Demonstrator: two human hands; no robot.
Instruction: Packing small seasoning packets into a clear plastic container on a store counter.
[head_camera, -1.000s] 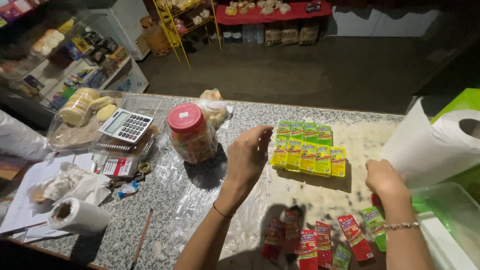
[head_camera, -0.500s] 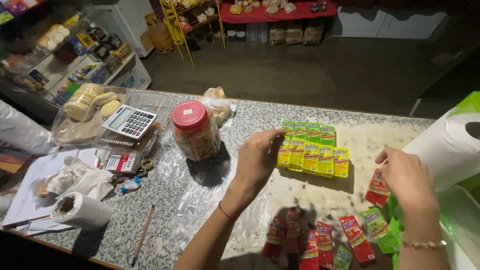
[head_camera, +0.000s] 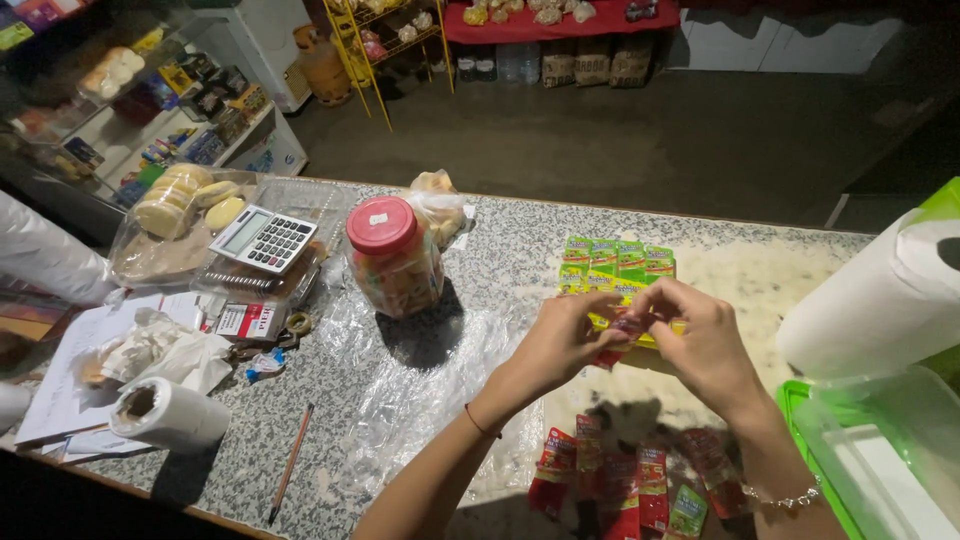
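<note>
Where hands meet, left hand (head_camera: 560, 340) and right hand (head_camera: 700, 340) pinch red sachet (head_camera: 625, 325) (fingers curled).

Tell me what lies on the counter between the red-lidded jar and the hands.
In the head view, crinkled clear plastic sheeting covers the counter between the red-lidded jar and the left hand; nothing else lies there.

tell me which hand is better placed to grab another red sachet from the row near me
Right, probably. Both hands pinch one small red sachet together above the green packs. The right hand sits more directly over the red sachets; the left hand would have to cross over.
</note>
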